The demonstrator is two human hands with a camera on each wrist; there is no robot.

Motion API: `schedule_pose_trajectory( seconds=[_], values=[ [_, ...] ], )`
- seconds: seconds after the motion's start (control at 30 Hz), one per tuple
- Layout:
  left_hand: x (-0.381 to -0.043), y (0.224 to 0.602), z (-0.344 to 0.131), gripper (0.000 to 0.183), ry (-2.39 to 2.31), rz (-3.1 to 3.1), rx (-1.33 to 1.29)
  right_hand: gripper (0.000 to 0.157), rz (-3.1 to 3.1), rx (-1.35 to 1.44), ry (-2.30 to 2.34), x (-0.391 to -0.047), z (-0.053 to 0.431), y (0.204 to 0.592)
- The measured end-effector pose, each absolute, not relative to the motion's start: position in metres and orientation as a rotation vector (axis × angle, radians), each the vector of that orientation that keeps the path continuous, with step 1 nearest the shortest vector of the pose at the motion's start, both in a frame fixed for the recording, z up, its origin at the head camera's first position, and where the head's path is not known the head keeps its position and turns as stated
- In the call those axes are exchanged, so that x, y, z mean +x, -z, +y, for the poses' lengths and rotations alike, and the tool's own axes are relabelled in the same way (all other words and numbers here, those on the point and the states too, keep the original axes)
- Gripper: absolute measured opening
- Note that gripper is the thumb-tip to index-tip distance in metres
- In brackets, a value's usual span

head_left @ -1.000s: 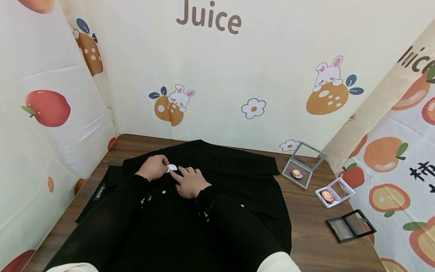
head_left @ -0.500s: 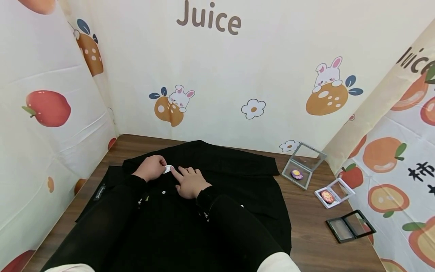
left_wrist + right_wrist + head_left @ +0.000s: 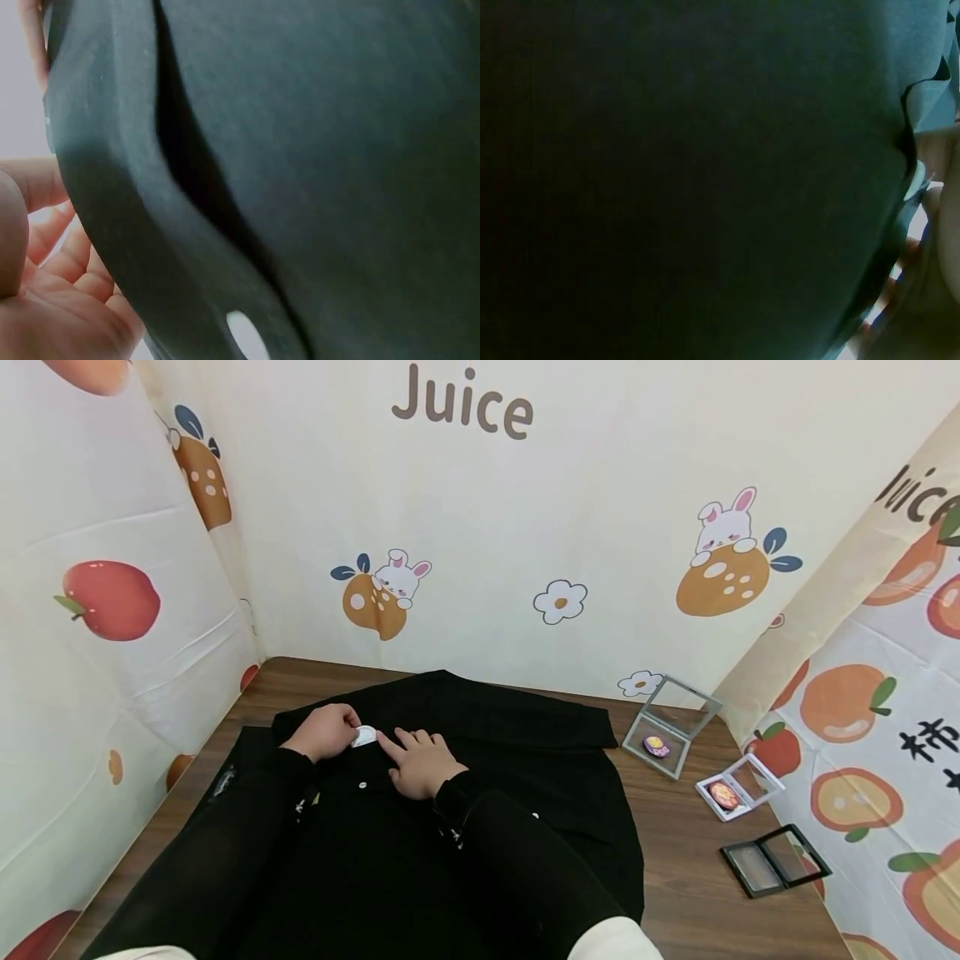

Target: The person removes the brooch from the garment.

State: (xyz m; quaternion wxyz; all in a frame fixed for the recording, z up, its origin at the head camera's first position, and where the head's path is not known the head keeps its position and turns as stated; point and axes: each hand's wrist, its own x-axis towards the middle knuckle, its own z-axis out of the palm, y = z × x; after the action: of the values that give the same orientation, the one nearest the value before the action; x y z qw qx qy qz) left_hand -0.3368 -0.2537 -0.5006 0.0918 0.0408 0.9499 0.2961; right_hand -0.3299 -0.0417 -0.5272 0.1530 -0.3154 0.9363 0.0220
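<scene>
A black shirt [image 3: 510, 718] lies spread on the wooden table, with a small white button [image 3: 362, 785] showing below the hands. My left hand [image 3: 324, 732] pinches a flat white piece with a rounded edge [image 3: 364, 737] over the shirt's upper left part; its kind is unclear. Fingers spread, my right hand [image 3: 424, 765] rests on the cloth, its index fingertip right at the white piece's right end. Black fabric [image 3: 337, 187] fills most of the left wrist view, with a hand at its left edge. In the right wrist view, dark cloth [image 3: 690, 180] covers nearly everything.
Along the table's right side stand a grey mirrored case [image 3: 652, 752] holding a purple-yellow piece, a white case [image 3: 726, 814] with an orange round piece, and a black case [image 3: 750, 868]. Printed curtains [image 3: 480, 527] enclose the back and sides.
My left hand has slid a little left with the white piece, which has shifted left and slightly down. The right hand has stayed in place on the shirt.
</scene>
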Motion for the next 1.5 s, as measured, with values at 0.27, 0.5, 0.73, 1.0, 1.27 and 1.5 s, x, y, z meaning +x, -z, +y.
schedule_pose_trajectory(
  seconds=[0.27,0.5,0.73,1.0,1.27,1.5],
  values=[
    [-0.335,0.504,-0.268,0.01,-0.903,2.834,0.096,0.063,2.667,-0.892,-0.065,-0.325,-0.041,0.519],
    [-0.334,0.501,-0.269,0.01,-0.911,2.822,0.096,0.06,2.656,-0.894,-0.09,-0.322,-0.041,0.514],
    [-0.333,0.498,-0.267,0.01,-0.923,2.818,0.1,0.057,2.656,-0.9,-0.098,-0.322,-0.04,0.514],
    [-0.331,0.494,-0.265,0.01,-0.943,2.823,0.103,0.055,2.676,-0.913,-0.073,-0.319,-0.041,0.512],
    [-0.327,0.484,-0.253,0.011,-1.054,2.793,0.145,0.066,2.666,-0.901,0.166,-0.319,-0.031,0.513],
    [-0.313,0.478,-0.23,0.011,-1.262,2.763,0.221,0.069,2.664,-0.902,0.5,-0.308,0.003,0.497]
  ],
)
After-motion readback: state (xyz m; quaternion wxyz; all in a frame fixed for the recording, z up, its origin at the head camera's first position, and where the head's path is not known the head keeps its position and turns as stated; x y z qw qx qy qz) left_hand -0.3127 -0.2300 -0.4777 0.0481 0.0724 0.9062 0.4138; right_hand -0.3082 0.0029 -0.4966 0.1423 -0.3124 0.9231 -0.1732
